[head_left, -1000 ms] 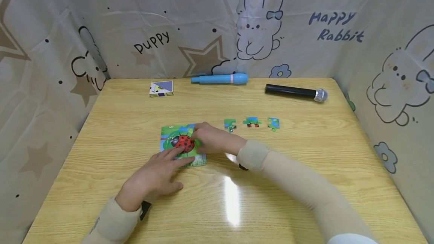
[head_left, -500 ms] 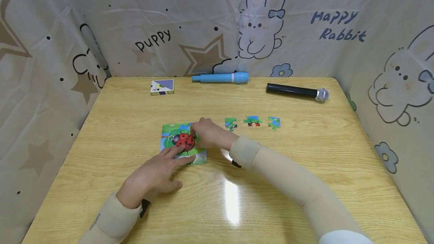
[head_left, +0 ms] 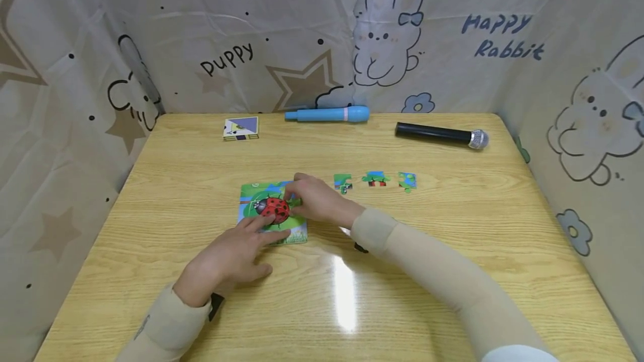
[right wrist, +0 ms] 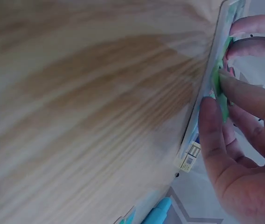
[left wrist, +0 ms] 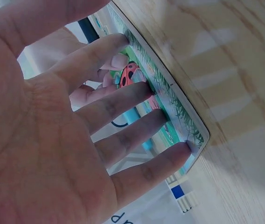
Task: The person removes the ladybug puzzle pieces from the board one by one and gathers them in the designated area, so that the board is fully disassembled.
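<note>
A ladybug jigsaw puzzle [head_left: 251, 192] lies flat on the wooden table, its grassy edge facing the person. My left hand [head_left: 228, 258] rests on its lower part with spread, straight fingers; in the left wrist view several fingertips touch the grassy strip beside the pale border. At the puzzle's right side is my right hand [head_left: 320, 201], pinching a green puzzle piece [right wrist: 223, 106] between thumb and fingers. The piece is tilted against the puzzle's surface in the right wrist view. The hand covers the puzzle's upper right part in the head view.
Three loose puzzle pieces, a left one [head_left: 343, 182], a middle one [head_left: 375, 178] and a right one [head_left: 407, 180], lie in a row beyond the right hand. Along the back are a card box [head_left: 241, 128], a blue microphone [head_left: 327, 114] and a black microphone [head_left: 440, 135].
The right hand's fingertips have shifted slightly at the puzzle's right side, and the green piece now shows at them. The left hand stays on the puzzle, nearly still.
</note>
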